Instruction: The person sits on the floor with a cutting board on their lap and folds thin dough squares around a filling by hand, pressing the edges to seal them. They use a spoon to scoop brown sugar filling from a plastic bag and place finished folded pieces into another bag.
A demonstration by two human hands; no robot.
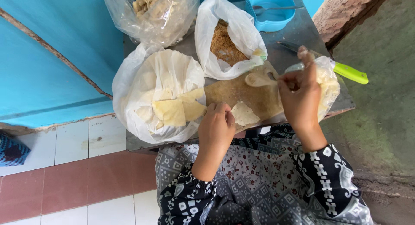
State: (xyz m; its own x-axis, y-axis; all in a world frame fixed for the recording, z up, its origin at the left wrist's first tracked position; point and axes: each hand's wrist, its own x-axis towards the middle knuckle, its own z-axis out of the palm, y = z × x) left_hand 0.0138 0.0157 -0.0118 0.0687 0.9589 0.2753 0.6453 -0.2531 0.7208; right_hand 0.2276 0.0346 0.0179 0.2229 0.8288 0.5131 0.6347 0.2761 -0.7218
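Pastry sheet (pixel 243 114), metal table (pixel 302 32), blue wall (pixel 56 47)

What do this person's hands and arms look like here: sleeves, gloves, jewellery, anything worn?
Both hands are bare: the left hand and the right hand show no gloves, and no rings or watch are visible. Both arms wear long dark sleeves with white geometric and floral patterning that end at the wrists.

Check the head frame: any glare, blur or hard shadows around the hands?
Head view: soft, even daylight with no hard shadows; mild sheen on the clear plastic bag at top; the right hand is slightly motion-blurred at the fingertips; the left hand and the thin wrapper beside it are sharp; edges show slight wide-angle stretch.
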